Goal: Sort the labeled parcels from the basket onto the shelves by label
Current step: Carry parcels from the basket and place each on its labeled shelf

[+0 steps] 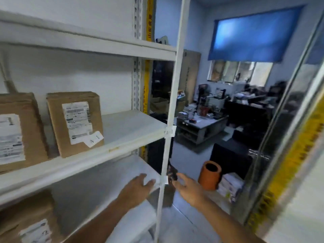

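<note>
A white metal shelf unit (pixel 122 132) fills the left of the view. Two brown cardboard parcels with white labels stand upright on its middle shelf: one (pixel 75 123) near the centre, another (pixel 15 134) at the far left. A third labelled parcel (pixel 29 223) sits on the shelf below, at the bottom left. My left hand (pixel 138 185) reaches over the lower shelf's right end, fingers apart, holding nothing. My right hand (pixel 187 188) is just right of the shelf's front post (pixel 166 155), fingers spread and empty. No basket is in view.
An orange cylindrical bin (pixel 209 175) stands on the floor to the right, beside stacked white packs (pixel 231 187). Beyond lie a cluttered low table (pixel 201 125), dark desks and a window with a blue blind (pixel 252 34). A metal frame with yellow tape (pixel 287 155) borders the right.
</note>
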